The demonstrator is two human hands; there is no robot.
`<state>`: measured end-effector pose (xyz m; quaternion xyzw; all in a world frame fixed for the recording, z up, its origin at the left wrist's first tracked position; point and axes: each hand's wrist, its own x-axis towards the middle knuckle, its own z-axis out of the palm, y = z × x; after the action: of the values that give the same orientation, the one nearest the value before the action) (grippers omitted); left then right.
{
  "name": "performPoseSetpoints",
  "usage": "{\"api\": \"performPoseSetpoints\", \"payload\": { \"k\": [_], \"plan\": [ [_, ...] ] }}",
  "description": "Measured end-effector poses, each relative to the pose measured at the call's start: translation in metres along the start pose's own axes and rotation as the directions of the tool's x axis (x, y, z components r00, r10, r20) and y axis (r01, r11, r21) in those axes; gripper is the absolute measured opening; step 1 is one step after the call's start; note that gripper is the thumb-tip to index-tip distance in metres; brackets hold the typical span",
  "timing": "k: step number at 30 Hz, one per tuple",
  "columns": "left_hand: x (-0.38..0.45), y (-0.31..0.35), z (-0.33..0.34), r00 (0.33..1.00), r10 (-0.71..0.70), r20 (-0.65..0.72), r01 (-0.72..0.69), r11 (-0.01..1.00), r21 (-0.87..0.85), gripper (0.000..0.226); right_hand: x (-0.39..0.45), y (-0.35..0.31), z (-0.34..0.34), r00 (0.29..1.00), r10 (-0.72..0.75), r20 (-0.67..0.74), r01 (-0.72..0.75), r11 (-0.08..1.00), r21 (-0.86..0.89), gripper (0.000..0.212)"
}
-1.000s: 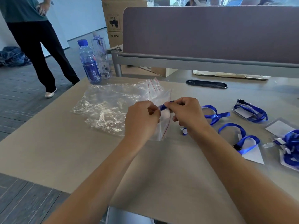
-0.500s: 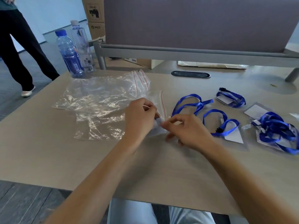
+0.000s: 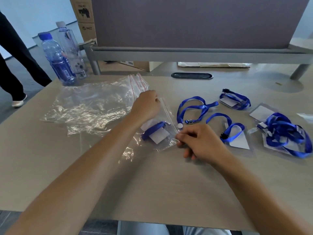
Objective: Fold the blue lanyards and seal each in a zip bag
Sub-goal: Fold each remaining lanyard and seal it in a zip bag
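The folded lanyard (image 3: 155,130) now lies inside the zip bag (image 3: 165,133), both hands pinching its ends.

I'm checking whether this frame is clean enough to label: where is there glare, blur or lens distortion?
Head view: glare streaks the crumpled plastic sheet and glints on the zip bag; the right hand is slightly motion-blurred, as is the left hand; wide-angle distortion bends the desk divider and table edges; the water bottles look soft.
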<state>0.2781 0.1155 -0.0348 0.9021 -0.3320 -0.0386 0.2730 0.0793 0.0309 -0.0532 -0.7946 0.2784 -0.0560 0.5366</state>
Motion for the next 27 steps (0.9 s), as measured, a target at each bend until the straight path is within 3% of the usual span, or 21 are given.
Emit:
{"api": "performPoseSetpoints", "payload": {
  "k": [2,5,12,18,27],
  "plan": [
    [0.010,0.001,0.001,0.999,-0.037,0.036,0.036,0.998,0.047,0.019,0.000,0.002,-0.002,0.999,0.023,-0.022,-0.022,1.000,0.021,0.017],
    [0.017,0.000,0.000,0.997,-0.056,0.051,0.057,0.998,-0.026,0.024,-0.001,0.003,-0.004,0.997,0.017,-0.074,-0.015,1.000,0.027,0.015],
    [0.005,-0.003,-0.023,0.973,-0.158,-0.167,0.090,0.930,-0.357,0.017,0.000,-0.007,-0.011,0.960,-0.143,-0.239,0.147,0.989,-0.003,0.010],
    [-0.022,0.014,-0.057,0.933,-0.157,-0.324,-0.027,0.867,-0.498,0.014,0.012,-0.031,-0.038,0.870,-0.234,-0.434,0.264,0.964,0.011,0.027],
    [-0.056,0.070,-0.115,0.861,-0.087,-0.501,-0.253,0.783,-0.569,0.012,-0.004,-0.085,-0.102,0.698,-0.382,-0.606,0.426,0.901,-0.078,0.022]
  ]
}}
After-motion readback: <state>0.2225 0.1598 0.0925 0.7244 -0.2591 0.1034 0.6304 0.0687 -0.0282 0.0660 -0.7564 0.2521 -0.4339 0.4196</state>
